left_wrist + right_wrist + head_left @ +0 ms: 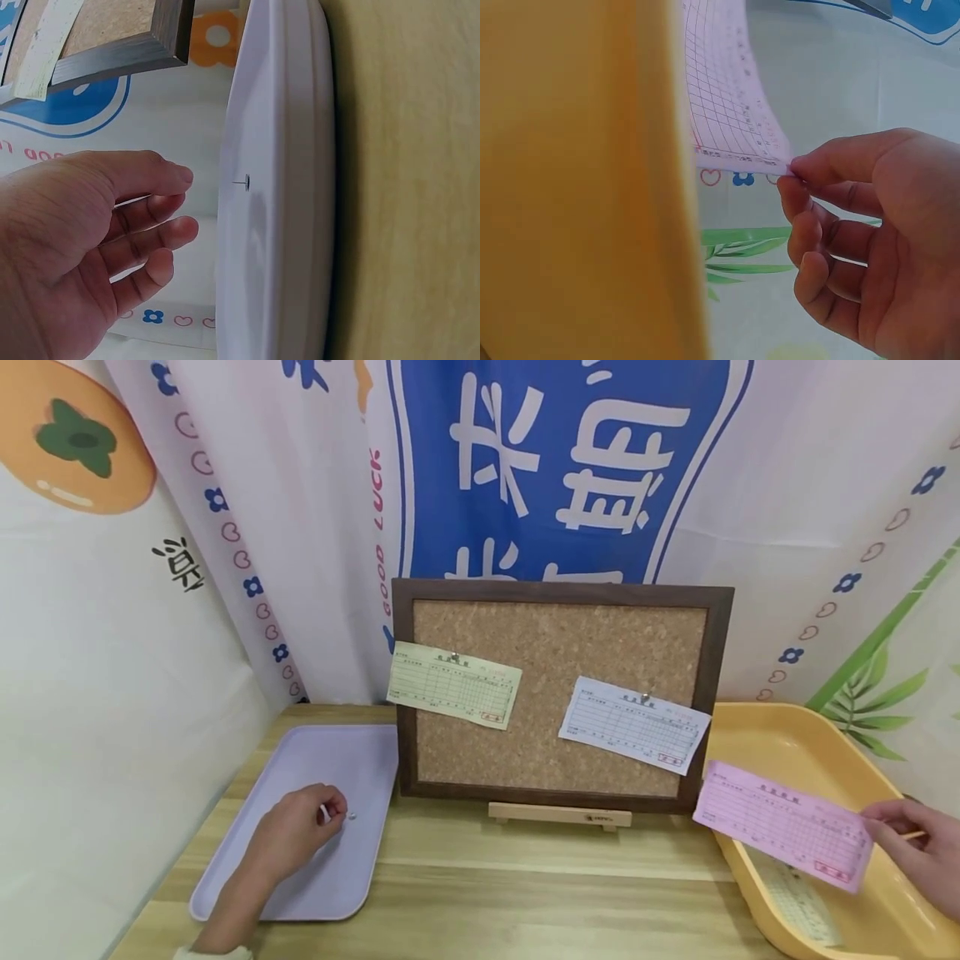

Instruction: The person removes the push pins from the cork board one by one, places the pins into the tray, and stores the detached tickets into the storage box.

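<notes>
My left hand (303, 827) hovers over the lilac tray (330, 893), its fingers loosely bent and nothing visible between them. Just beyond the fingertips, a metal thumbtack (244, 182) lies on the tray with its pin sticking up. At the right, my right hand (918, 847) pinches a pink receipt slip (783, 827) by its edge between thumb and index finger, above the yellow tray (847, 743). A framed corkboard (540, 652) carries a pale green receipt (453, 689) and a pale blue receipt (633, 722), each fixed by one tack near its top.
The corkboard leans on a small wooden stand (558, 814) on the wood-grain table (540, 902). Another pale slip (798, 902) lies in the yellow tray. Behind hangs a printed curtain (322, 527).
</notes>
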`<state>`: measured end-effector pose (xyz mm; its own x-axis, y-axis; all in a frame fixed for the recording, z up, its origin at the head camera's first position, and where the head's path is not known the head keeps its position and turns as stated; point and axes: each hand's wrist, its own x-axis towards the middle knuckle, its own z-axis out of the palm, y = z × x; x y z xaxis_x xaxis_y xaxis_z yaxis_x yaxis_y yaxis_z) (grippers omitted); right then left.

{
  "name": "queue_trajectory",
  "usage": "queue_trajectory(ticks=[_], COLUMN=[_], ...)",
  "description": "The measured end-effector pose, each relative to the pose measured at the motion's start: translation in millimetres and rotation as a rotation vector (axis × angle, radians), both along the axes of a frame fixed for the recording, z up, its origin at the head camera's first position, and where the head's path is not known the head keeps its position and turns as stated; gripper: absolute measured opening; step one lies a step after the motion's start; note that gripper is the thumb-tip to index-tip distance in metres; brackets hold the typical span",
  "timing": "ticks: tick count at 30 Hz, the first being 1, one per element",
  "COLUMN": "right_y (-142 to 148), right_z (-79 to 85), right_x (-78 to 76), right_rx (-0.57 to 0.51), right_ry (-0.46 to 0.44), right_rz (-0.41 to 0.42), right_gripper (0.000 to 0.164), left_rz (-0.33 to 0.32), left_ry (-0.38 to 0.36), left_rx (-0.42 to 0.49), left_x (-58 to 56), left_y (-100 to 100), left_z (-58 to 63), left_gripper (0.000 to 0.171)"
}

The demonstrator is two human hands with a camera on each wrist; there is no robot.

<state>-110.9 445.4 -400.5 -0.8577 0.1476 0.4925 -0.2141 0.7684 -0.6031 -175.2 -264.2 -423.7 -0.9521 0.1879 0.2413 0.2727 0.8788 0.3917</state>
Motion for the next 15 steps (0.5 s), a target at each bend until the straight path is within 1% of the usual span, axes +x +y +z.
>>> queue_trajectory(ticks=[4,6,12,14,15], right_y=[0,1,9,10,11], right_z=[-3.9,-6.3,-12.5,-14.5,-15.9], right_x=[-0.2,0.0,-1.4,-1.7,-1.9], right_rx=[0.105,0.132,0.121,0.133,0.122], right_ry=[-0.042,-0.051,-0.024,-0.028,-0.025], right_rz=[-0.047,-0.053,-0.030,-0.035,-0.030], right_gripper=[0.005,0.004,0.006,0.006,0.007], left_rz=[0.013,0.010,0.011,0.012,0.012], left_ry=[0.000,-0.003,-0.031,-0.037,-0.038], left_rx=[-0.007,-0.005,-0.009,-0.009,-0.007], left_x=[1.2,1.4,3.9,5.2,5.6], left_y=[-1,-1,-2,-2,-2], left_z=[-0.6,-0.7,-1.8,-2.3,-2.6], left_gripper=[0.020,0.020,0.021,0.021,0.021])
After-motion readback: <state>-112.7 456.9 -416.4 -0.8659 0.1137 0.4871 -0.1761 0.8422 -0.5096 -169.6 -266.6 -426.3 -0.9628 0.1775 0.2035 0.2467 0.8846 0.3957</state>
